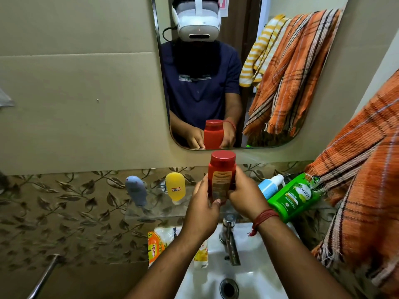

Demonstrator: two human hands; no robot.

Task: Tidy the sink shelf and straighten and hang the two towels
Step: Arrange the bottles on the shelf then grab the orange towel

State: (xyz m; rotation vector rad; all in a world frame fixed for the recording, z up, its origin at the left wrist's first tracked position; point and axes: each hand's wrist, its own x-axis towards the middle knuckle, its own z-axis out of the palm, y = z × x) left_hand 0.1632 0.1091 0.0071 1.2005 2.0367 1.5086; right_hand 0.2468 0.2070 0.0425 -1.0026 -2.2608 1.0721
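I log both hands clamped on the red bottle (pixel 220 178), upright over the shelf (pixel 151 209): left hand (pixel 201 209) at its 7 o'clock, right hand (pixel 245 196) at 4. Rigid plastic, probably slick; grip mid-body. Orange towel (pixel 362 190) at 3 o'clock, soft.

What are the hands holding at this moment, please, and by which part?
Both hands, left and right, hold the red bottle upright by its lower body, one on each side; its cap is untouched.
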